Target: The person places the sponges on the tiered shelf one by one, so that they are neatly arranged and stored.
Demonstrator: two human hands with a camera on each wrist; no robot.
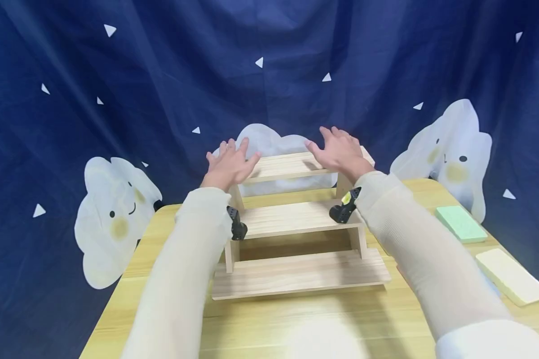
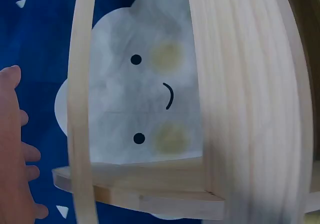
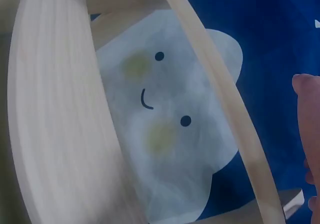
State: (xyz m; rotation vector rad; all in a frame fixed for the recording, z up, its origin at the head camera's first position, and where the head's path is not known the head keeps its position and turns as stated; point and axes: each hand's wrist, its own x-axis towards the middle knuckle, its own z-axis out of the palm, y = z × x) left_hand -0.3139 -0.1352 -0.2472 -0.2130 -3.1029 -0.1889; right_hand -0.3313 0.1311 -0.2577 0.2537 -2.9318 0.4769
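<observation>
A three-tier wooden display shelf stands upright on the table, its steps rising away from me. My left hand is at the left end of the top board, fingers spread. The right hand is over the right end of that board, fingers straight and thumb apart. Whether either palm touches the wood cannot be told. In the left wrist view, the left hand shows at the edge, beyond a shelf board. The right wrist view has part of the right hand beside the top board's edge.
On the wooden table, a green block and a cream block lie at the right. Something pale blue is partly hidden by the right sleeve. A dark blue curtain with cloud prints hangs behind the table.
</observation>
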